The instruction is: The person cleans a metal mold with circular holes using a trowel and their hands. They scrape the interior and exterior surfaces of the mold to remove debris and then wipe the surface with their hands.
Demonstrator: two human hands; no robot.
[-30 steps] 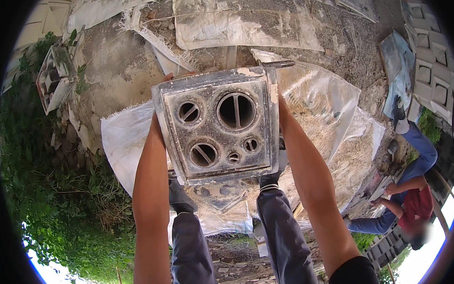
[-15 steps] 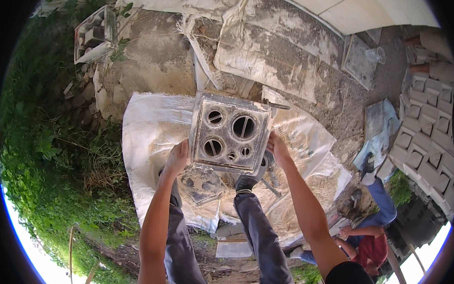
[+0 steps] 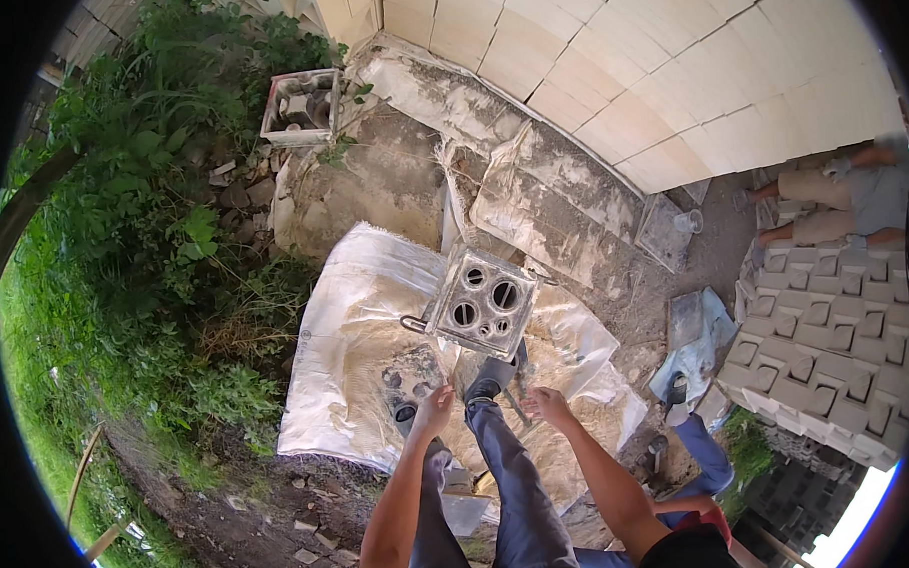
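Note:
A grey, dust-covered square metal mould (image 3: pixel 484 300) with several round holes in its top stands on a spread white woven sheet (image 3: pixel 313 389), just beyond my feet. Loop-like side handles stick out at its left and right. My left hand (image 3: pixel 436 413) hovers on the near left of the mould, empty, its fingers loosely apart. On the near right, my right hand (image 3: pixel 549 407) is also empty, fingers stretched toward the mould without touching it. Beside my left foot lies a dark square plate (image 3: pixel 406 374) with round marks. Sandy powder covers much of the sheet.
Stacked grey blocks (image 3: pixel 826 321) fill the right side, with another person (image 3: pixel 852 198) behind them. A second person's leg (image 3: pixel 703 451) reaches in at lower right. A pale block wall (image 3: pixel 607 68) bounds the far side. Green plants (image 3: pixel 153 254) grow on the left, near a box of rubble (image 3: pixel 301 107).
Both hands have let go of the mould and drawn back toward me. The mould now sits lower on the sheet, farther from the camera. The view has tilted up, showing more wall.

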